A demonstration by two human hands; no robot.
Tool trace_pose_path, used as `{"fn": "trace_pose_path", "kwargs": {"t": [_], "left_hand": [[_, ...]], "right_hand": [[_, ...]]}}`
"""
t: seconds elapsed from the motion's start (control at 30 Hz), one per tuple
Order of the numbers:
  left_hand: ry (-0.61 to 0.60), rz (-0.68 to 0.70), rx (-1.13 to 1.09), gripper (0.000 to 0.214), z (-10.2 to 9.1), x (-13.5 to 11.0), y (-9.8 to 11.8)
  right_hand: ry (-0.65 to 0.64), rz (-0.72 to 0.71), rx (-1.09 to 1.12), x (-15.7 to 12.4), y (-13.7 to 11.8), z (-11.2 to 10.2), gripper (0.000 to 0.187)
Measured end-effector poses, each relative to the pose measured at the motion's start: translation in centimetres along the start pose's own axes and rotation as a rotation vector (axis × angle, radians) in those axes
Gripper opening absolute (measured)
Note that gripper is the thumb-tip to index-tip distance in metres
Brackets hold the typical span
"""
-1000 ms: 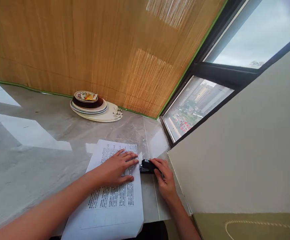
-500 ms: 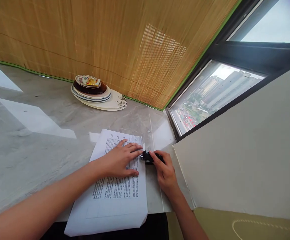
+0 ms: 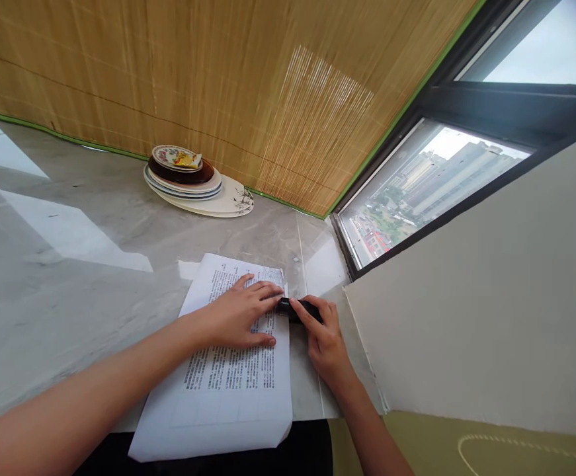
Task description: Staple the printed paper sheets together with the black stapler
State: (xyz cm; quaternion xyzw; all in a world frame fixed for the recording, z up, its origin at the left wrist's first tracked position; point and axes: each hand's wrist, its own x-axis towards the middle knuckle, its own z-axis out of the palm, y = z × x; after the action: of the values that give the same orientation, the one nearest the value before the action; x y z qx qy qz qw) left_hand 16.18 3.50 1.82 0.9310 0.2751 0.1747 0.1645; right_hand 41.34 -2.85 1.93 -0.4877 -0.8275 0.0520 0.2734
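A stack of printed paper sheets (image 3: pixel 228 383) lies on the grey marble counter (image 3: pixel 69 277) near its front edge. My left hand (image 3: pixel 241 314) rests flat on the sheets with fingers stretched out toward the right edge. A small black stapler (image 3: pixel 292 308) sits at the paper's right edge, just beyond my left fingertips. My right hand (image 3: pixel 325 337) is closed over the stapler from the right, with fingers lying on top of it.
A stack of plates (image 3: pixel 193 185) stands at the back of the counter against a bamboo blind (image 3: pixel 218 86). A window (image 3: pixel 416 185) and a pale wall (image 3: pixel 491 297) close off the right side. The counter's front edge runs under the paper.
My right hand has pushed the stapler slightly left, up against the paper's right edge. My left hand stays flat on the sheets. The view tilted down between the first frame and now.
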Motion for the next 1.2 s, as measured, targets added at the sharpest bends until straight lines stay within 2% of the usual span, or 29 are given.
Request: {"fn": "trace_pose_path", "kwargs": {"t": [0.17,0.33,0.53,0.73,0.83,0.9,0.97,1.0,1.07,1.13,1.2], "left_hand": [[-0.020,-0.006,0.001,0.075,0.2,-0.1,-0.1],[-0.012,-0.083,-0.006,0.096,0.5,-0.1,-0.5],[-0.006,-0.102,0.015,0.100,0.5,-0.1,-0.6],[0.004,-0.093,0.013,0.104,0.7,-0.3,-1.1],[0.018,-0.087,-0.009,0.104,0.4,-0.2,-1.1],[0.088,-0.104,-0.027,0.086,-0.2,-0.1,-0.9],[0.235,-0.156,-0.036,0.056,-1.1,-0.1,-0.7],[0.330,-0.192,-0.037,0.043,-1.6,-0.3,-0.5],[0.522,-0.274,-0.026,0.031,-2.7,-0.9,-0.5],[0.658,-0.374,0.019,0.030,-3.7,-2.0,-0.9],[0.682,-0.463,0.112,0.030,-4.4,-3.9,-1.9]], "right_hand": [[-0.004,-0.006,-0.065,0.0,0.0,0.2,0.079],[0.013,0.008,-0.138,0.1,-0.4,0.9,0.084],[0.037,0.060,-0.056,0.7,-1.3,0.9,0.069],[0.333,0.303,-0.052,1.2,-0.1,1.4,0.054],[0.411,0.360,-0.078,1.3,0.6,1.6,0.047],[0.450,0.358,-0.079,1.4,0.6,1.4,0.042],[0.530,0.356,-0.074,1.4,-0.5,1.1,0.039],[0.571,0.361,-0.062,1.5,-1.5,1.0,0.038],[0.602,0.371,-0.001,1.7,-4.5,1.4,0.038],[0.501,0.349,0.115,1.9,-8.2,2.6,0.040],[0.430,0.321,0.179,2.1,-11.4,4.6,0.045]]}}
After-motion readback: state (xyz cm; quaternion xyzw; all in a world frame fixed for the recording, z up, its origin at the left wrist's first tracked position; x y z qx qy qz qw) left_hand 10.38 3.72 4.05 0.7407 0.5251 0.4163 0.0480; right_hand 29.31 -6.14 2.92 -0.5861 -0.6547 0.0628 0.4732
